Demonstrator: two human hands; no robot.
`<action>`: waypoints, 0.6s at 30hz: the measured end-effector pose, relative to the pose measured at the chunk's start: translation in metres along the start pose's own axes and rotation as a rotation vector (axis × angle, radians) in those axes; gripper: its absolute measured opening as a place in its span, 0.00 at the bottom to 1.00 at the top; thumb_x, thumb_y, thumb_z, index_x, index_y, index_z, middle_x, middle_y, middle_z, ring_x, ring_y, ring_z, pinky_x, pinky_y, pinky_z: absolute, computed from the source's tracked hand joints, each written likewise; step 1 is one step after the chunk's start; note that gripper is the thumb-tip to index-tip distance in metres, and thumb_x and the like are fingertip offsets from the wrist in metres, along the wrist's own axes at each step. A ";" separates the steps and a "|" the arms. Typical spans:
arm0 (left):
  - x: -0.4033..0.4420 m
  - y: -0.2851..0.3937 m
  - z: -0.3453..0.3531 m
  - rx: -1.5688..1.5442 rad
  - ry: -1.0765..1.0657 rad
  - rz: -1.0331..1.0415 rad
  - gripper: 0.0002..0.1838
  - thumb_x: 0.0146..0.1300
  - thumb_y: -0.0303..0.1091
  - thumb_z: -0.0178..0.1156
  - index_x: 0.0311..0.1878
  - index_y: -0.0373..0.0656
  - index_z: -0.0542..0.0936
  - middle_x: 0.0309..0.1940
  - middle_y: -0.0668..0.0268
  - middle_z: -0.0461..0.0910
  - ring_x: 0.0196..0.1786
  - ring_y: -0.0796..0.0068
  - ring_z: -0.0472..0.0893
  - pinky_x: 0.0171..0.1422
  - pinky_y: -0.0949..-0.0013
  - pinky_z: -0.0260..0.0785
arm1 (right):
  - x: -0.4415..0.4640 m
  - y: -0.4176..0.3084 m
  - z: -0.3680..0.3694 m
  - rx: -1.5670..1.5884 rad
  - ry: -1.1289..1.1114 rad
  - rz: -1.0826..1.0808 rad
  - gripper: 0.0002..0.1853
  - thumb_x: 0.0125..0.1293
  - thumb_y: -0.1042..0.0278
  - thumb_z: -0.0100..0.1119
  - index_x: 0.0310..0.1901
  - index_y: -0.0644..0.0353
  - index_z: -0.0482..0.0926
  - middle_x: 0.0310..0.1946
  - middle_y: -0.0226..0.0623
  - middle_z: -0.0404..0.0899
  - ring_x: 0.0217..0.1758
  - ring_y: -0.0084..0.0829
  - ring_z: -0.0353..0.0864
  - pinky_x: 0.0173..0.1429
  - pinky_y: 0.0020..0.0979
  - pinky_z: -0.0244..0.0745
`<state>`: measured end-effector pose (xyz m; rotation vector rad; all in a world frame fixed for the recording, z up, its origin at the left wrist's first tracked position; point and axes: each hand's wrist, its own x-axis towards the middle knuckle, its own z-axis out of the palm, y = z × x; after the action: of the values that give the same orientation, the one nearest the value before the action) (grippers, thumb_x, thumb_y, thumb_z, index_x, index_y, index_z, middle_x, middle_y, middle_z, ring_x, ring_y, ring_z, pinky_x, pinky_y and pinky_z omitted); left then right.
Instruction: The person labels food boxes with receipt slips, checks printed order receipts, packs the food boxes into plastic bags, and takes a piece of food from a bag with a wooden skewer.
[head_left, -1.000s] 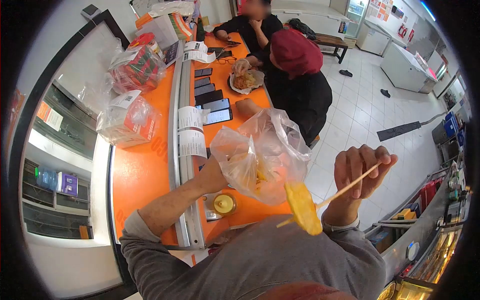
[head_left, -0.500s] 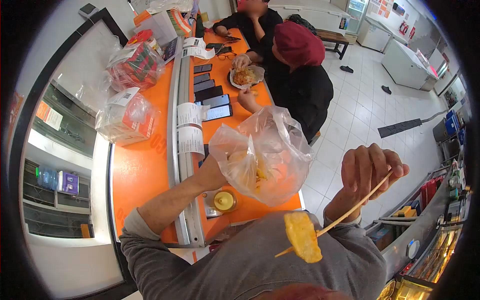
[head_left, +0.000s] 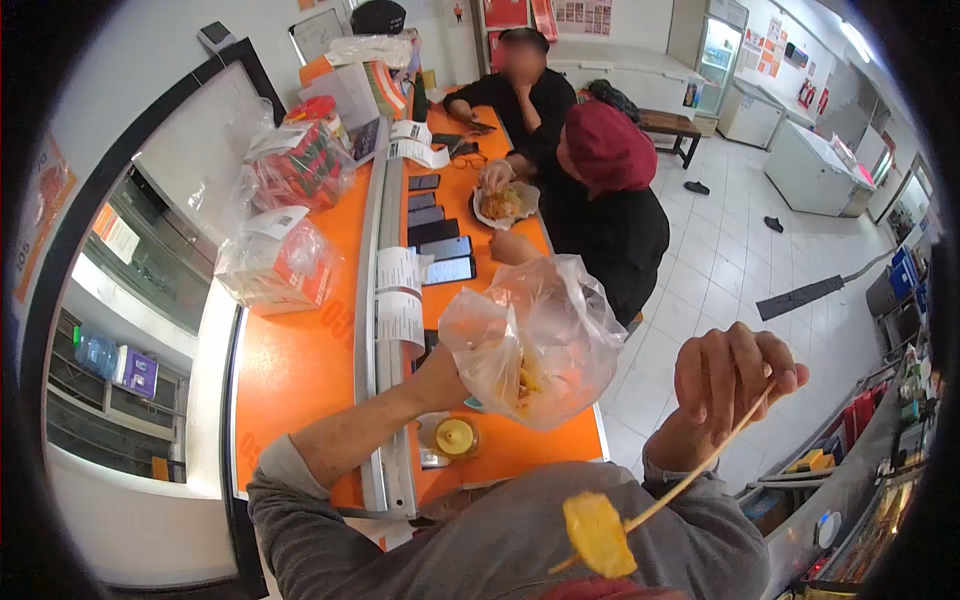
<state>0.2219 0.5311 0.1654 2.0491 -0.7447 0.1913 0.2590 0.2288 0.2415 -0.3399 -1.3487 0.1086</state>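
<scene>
A clear plastic bag (head_left: pixel 560 340) with yellow food pieces inside hangs open above the orange counter, and my left hand (head_left: pixel 440 380) is closed on its left side, the fingers partly hidden behind the plastic. On the right, my right hand (head_left: pixel 735 385) pinches the upper end of a thin wooden skewer (head_left: pixel 690 478). A yellow piece of food (head_left: pixel 597 533) is pierced near the skewer's lower end, low in the view in front of my grey top. The skewer's tip sticks out past the piece.
Phones (head_left: pixel 448 270), receipts (head_left: pixel 398 318) and a yellow-topped jar (head_left: pixel 455 437) lie or stand on the orange counter (head_left: pixel 295 375). Wrapped boxes (head_left: pixel 280 262) are at the left. Across the counter, a person in a maroon cap (head_left: pixel 610 145) touches a plate of food (head_left: pixel 503 204); another person sits beyond.
The skewered piece has moved down toward the bottom of the view, and my right hand has lowered slightly. The view has tilted, shifting the counter down and right. My left hand still holds the bag.
</scene>
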 end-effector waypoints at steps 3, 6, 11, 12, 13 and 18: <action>-0.006 -0.009 0.001 0.029 0.000 0.062 0.22 0.56 0.35 0.69 0.52 0.42 0.75 0.50 0.62 0.77 0.53 0.66 0.77 0.58 0.62 0.69 | 0.008 0.003 0.007 0.052 -0.034 -0.004 0.21 0.78 0.51 0.36 0.56 0.54 0.76 0.30 0.32 0.83 0.23 0.29 0.86 0.27 0.29 0.79; -0.018 -0.034 0.008 -0.237 -0.035 -0.076 0.27 0.53 0.36 0.72 0.56 0.44 0.75 0.51 0.62 0.76 0.54 0.66 0.76 0.60 0.63 0.69 | 0.010 0.007 0.017 0.125 -0.026 -0.008 0.22 0.78 0.53 0.36 0.56 0.56 0.77 0.26 0.33 0.82 0.22 0.30 0.86 0.22 0.29 0.76; -0.025 -0.057 0.019 -0.421 -0.030 -0.183 0.27 0.53 0.36 0.72 0.56 0.44 0.74 0.51 0.62 0.76 0.54 0.67 0.76 0.60 0.63 0.70 | 0.012 0.017 0.037 0.219 -0.010 0.008 0.22 0.78 0.50 0.31 0.53 0.54 0.74 0.26 0.32 0.82 0.23 0.27 0.85 0.24 0.25 0.76; -0.025 -0.058 0.020 -0.405 -0.020 -0.165 0.27 0.53 0.36 0.72 0.56 0.44 0.74 0.52 0.63 0.76 0.54 0.67 0.76 0.60 0.63 0.70 | 0.013 0.019 0.040 0.231 -0.021 0.020 0.22 0.78 0.49 0.29 0.52 0.54 0.73 0.27 0.31 0.82 0.24 0.25 0.85 0.25 0.23 0.76; -0.025 -0.060 0.022 -0.389 -0.011 -0.149 0.27 0.53 0.36 0.72 0.56 0.44 0.74 0.52 0.63 0.76 0.54 0.67 0.76 0.60 0.63 0.70 | 0.015 0.023 0.045 0.238 -0.010 -0.011 0.23 0.78 0.49 0.28 0.52 0.55 0.72 0.27 0.30 0.82 0.24 0.24 0.85 0.24 0.22 0.75; -0.027 -0.064 0.022 -0.334 0.037 -0.084 0.28 0.53 0.36 0.73 0.57 0.44 0.74 0.52 0.63 0.76 0.54 0.67 0.76 0.60 0.63 0.70 | 0.005 0.024 0.047 0.259 0.070 0.008 0.22 0.79 0.50 0.27 0.48 0.56 0.72 0.27 0.30 0.81 0.22 0.25 0.85 0.21 0.24 0.74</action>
<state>0.2333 0.5504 0.0963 1.7498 -0.6203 0.0522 0.2173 0.2611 0.2478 -0.1290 -1.2474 0.2730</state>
